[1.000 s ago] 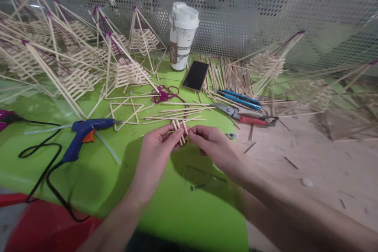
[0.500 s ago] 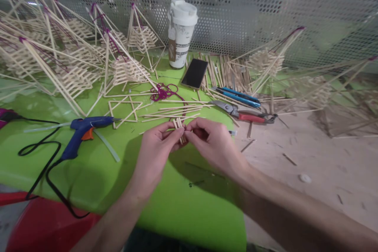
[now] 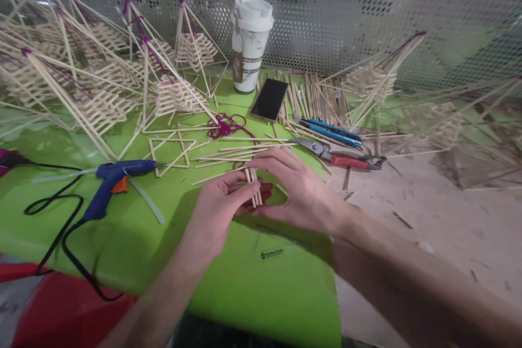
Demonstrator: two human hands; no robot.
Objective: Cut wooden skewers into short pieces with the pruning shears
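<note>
A small bundle of short wooden sticks is pinched between the thumb and fingers of my left hand. My right hand spans the same bundle lengthwise, its forefinger at the far ends and its thumb at the near ends. Both hands are just above the green table cover. Beyond them lie several longer loose sticks and a tangle of purple string. A single short stick shows beside my right palm.
Left: blue glue gun with black cord, and several stick pyramids. Back: lidded cup, phone, a pile of sticks. Right: blue cutters, red-handled pruning shears, and more stick frames by the perforated metal panel.
My right hand has gone from a close pinch at the bundle's side to a wider span over its ends. The sticks have shifted slightly towards me and sit closer together.
</note>
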